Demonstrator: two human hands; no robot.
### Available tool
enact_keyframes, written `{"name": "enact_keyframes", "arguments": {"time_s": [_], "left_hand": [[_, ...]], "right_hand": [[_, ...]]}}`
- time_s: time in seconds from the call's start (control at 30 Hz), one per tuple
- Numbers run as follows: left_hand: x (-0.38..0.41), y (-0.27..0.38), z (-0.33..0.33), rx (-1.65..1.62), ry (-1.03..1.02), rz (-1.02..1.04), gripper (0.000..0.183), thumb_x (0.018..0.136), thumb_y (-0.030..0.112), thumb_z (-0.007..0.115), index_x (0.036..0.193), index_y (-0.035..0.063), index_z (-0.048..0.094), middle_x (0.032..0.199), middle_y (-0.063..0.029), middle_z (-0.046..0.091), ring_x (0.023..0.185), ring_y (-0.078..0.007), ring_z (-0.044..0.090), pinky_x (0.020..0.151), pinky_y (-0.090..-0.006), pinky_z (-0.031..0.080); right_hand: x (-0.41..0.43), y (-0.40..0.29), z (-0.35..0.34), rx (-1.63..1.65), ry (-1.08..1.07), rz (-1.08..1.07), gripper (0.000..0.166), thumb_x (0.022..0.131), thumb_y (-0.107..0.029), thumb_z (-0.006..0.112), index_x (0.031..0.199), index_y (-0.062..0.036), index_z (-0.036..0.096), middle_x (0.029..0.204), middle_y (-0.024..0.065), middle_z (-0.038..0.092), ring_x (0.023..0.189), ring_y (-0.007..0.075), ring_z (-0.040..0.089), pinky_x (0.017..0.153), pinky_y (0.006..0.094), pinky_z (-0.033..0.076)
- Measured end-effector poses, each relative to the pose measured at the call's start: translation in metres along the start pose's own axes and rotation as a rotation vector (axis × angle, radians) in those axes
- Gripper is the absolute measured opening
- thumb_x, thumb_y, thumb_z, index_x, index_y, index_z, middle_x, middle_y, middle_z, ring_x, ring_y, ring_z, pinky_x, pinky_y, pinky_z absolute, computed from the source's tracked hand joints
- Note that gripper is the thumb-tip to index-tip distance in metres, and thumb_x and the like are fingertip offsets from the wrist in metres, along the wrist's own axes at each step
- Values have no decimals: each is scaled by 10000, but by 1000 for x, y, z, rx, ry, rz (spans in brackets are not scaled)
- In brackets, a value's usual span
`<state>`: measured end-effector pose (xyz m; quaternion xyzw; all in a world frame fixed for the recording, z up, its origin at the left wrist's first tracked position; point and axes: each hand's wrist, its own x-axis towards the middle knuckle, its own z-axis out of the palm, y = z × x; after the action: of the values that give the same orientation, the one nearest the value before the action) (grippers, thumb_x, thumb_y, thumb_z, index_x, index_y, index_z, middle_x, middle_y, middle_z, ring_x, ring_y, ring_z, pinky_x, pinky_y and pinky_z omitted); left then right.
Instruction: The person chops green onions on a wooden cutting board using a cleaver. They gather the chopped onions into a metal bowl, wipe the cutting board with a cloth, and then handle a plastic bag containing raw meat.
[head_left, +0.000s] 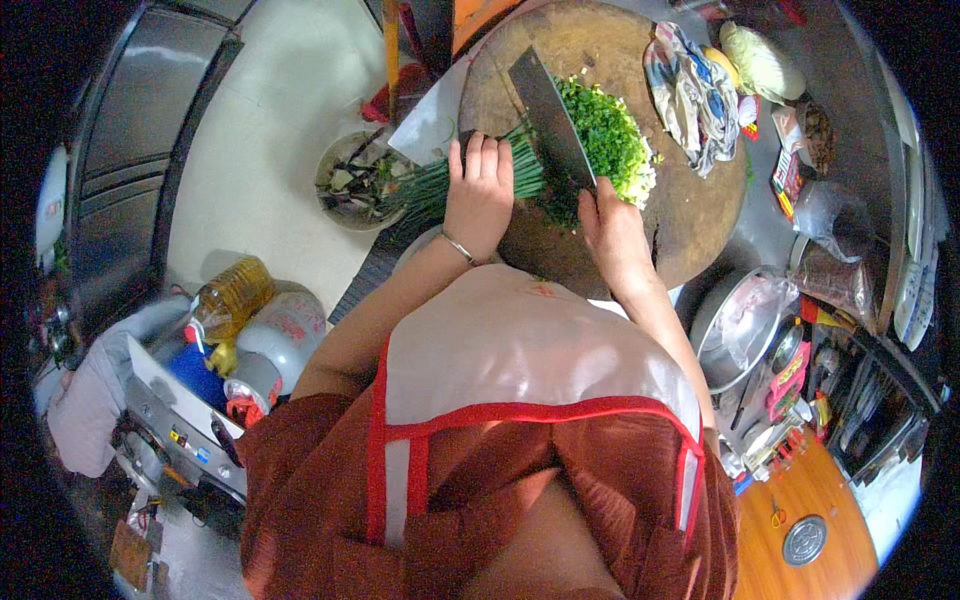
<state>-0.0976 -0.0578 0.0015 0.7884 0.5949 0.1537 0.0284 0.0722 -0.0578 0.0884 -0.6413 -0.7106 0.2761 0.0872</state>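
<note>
A bundle of green onions (431, 187) lies across the left edge of a round wooden chopping block (697, 217), its long leaves hanging past the rim. My left hand (481, 180) presses on the bundle, fingers bent over it close to the cut ends. In my right hand (615, 225) is the handle of a cleaver (553, 112); its broad blade stands between the bundle and a heap of chopped green onion (604, 135). Green is on top of the heap and paler pieces lie at its right. The cleaver's lower edge is hidden.
A crumpled cloth (694, 101) lies on the block's right side, beside a cabbage (757, 64). Further right stands a metal basin (739, 330) holding a plastic bag. A bin of scraps (352, 214) is on the floor at left, with an oil jug (236, 296) and gas cylinder (285, 337) nearer.
</note>
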Motion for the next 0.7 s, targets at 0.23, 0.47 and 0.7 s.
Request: {"name": "enact_keyframes", "arguments": {"time_s": [0.23,0.47,0.7], "left_hand": [[1,-2,-1,-7,21,57,446,823,122,418,1230,-61,432,1286,-235,420,1242,-355,357,1010,-522,264],[3,-3,0,-76,-14,83,438,814,131,414,1197,-78,455,1224,-241,460,1216,-366,377,1016,-528,256],[10,-5,3,-61,92,190,442,810,123,419,1203,-77,446,1178,-212,486,1179,-361,407,1017,-527,253]], "right_hand": [[9,3,7,-73,10,58,142,888,-157,462,876,-15,463,619,253,566,612,439,571,556,523,460],[7,4,11,-50,44,74,145,884,-156,468,872,-12,468,619,263,565,620,449,569,557,524,463],[6,8,8,34,68,89,147,879,-147,479,870,-1,474,610,271,556,608,442,571,538,517,460]]}}
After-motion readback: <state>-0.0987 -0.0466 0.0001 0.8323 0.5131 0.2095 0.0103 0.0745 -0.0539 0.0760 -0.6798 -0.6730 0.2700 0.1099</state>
